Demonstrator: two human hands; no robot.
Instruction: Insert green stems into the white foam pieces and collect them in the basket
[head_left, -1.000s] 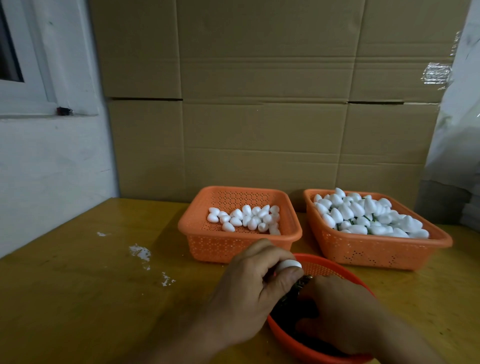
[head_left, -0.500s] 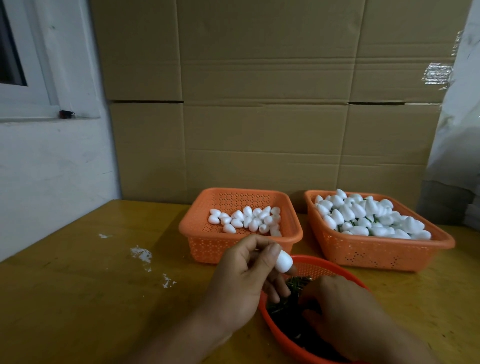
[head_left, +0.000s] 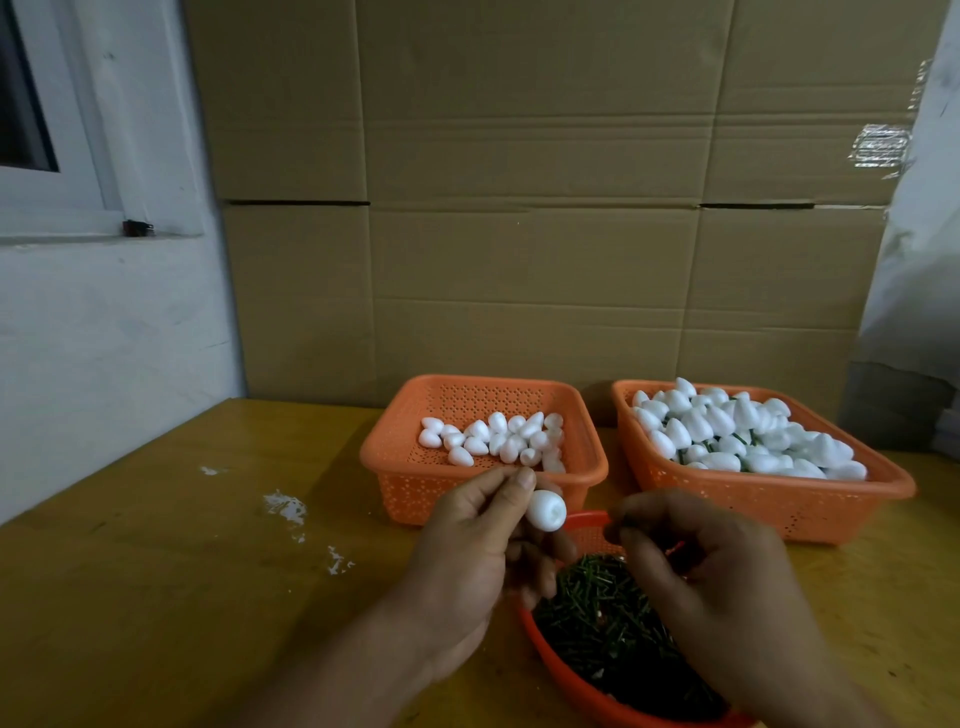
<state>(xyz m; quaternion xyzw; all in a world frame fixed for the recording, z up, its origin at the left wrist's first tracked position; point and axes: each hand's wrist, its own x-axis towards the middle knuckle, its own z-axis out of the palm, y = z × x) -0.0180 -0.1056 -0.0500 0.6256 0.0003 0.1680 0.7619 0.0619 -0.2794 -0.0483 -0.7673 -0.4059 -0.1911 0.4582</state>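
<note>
White crumbs (head_left: 283, 506) lie on the left of the table (head_left: 130, 597), well apart from the work. Right of them, the left hand (head_left: 467, 551) pinches one foam piece (head_left: 546, 510) between thumb and fingertips, its blunt end turned right, held above the near rim of the bowl (head_left: 571, 680). Behind it, at the far side, sits the left basket (head_left: 483, 441) with a thin layer of plain foam pieces. The bowl, near and between the hands, is full of green stems (head_left: 597, 618). The right hand (head_left: 711, 587) hangs over it with fingers curled and fingertips pressed together near the foam; it seems to pinch a stem, but the stem itself is too dark and small to be sure. Far right stands the right basket (head_left: 769, 488), heaped with foam pieces, green showing between them, so likely the finished pile. The step in hand looks like the insertion. To do it well, keep the foam steady, aim the stem at the middle of the blunt end, and push straight along the piece's axis; a slanted push could break out through the side, and hard squeezing could dent the foam.
</note>
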